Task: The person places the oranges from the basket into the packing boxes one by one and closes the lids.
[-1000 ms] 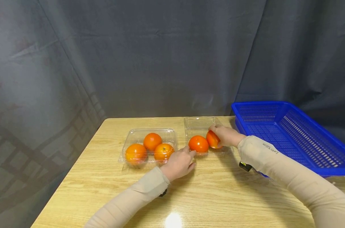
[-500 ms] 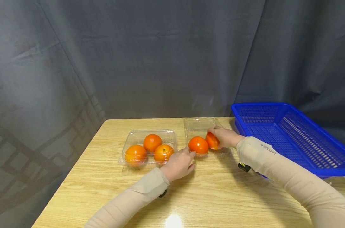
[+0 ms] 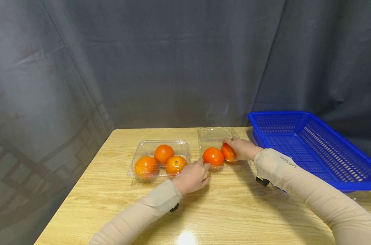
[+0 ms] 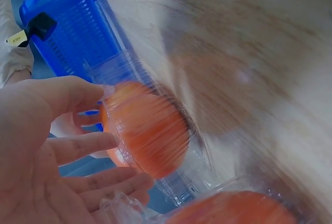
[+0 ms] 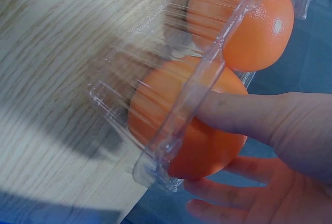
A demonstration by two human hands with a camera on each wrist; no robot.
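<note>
My right hand (image 3: 241, 148) grips a smooth red-orange fruit (image 3: 227, 152) at the right end of an open clear plastic clamshell box (image 3: 214, 132). In the right wrist view the thumb (image 5: 233, 112) lies across that fruit, behind the box's clear wall, with the fingers on its other side. A second red-orange fruit (image 3: 212, 157) sits to its left in the same box. My left hand (image 3: 191, 175) is at the box's near left corner, its fingers fairly straight. In the left wrist view those fingertips touch the clear wall beside the second fruit.
To the left stands another clear plastic box (image 3: 180, 143) with three oranges (image 3: 146, 166), close to my left hand. A large blue slotted basket (image 3: 291, 144) stands at the right. The wooden table (image 3: 228, 211) backs onto a dark grey curtain (image 3: 185, 68).
The right hand and its fruit have shifted very slightly left, towards the second fruit. The left hand stays at the box's corner. The whole head view has dropped a little.
</note>
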